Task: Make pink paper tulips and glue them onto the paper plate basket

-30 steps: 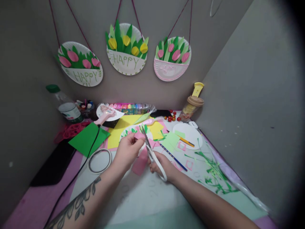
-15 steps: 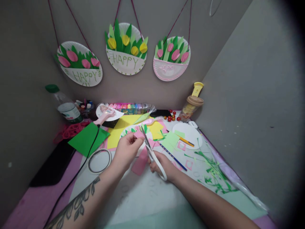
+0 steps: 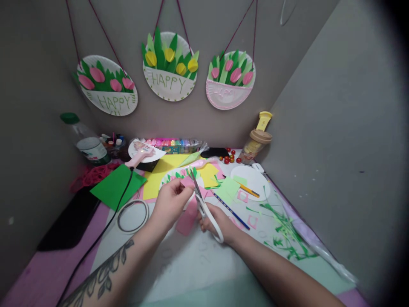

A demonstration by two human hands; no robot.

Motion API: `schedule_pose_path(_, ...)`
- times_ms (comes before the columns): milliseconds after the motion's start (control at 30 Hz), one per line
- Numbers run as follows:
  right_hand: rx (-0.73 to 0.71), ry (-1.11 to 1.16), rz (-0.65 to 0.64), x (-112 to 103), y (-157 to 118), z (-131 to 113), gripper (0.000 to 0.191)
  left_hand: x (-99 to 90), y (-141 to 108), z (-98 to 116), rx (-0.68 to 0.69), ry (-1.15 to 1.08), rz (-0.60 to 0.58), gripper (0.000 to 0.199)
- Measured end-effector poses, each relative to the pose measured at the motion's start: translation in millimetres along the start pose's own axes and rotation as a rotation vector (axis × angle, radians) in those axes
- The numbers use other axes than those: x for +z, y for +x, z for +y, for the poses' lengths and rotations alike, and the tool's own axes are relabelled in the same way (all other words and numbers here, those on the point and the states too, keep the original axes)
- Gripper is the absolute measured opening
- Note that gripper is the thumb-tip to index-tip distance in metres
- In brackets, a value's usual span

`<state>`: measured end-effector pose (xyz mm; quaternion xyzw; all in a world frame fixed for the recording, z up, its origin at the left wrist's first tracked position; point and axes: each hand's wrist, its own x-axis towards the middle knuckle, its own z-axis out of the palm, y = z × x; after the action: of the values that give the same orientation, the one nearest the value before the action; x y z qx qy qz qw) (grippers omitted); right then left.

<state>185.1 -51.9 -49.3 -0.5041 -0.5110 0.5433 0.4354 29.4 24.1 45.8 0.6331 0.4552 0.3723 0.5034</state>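
My left hand (image 3: 174,198) pinches a small piece of pink paper (image 3: 187,182) between thumb and fingers. White-handled scissors (image 3: 204,204) are gripped in my right hand (image 3: 217,221), their blades pointing up and away, right beside the pink paper. I cannot tell whether the blades touch it. Below the hands lies a strip of pink paper (image 3: 187,221) on the table. Just behind them, a paper plate with green leaves and pink tulips (image 3: 169,175) is partly covered by my left hand and the scissors.
A roll of tape (image 3: 118,217) lies left of my left arm, near a glue gun (image 3: 140,157) with a black cord. Right of my hands are a blue pencil (image 3: 230,209), a yellow pencil (image 3: 249,189), a white disc (image 3: 263,183) and green paper scraps (image 3: 287,230). A bottle (image 3: 89,145) stands back left.
The hands, scissors and pink paper keep almost the same pose; the blades seem slightly closer together. The whole view has shifted very slightly.
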Motion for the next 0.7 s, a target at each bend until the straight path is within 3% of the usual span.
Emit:
schedule_pose_path(333,-0.008,-0.024,-0.016,-0.2,-3.0,-10.7,0.020,-1.1,0.5,1.2,0.003,-0.016,-0.011,0.024)
schedule_pose_path(700,-0.008,-0.021,-0.006,-1.8,-1.5,-2.5,0.019,-7.7,1.1,7.0,0.052,0.088,-0.047,0.023)
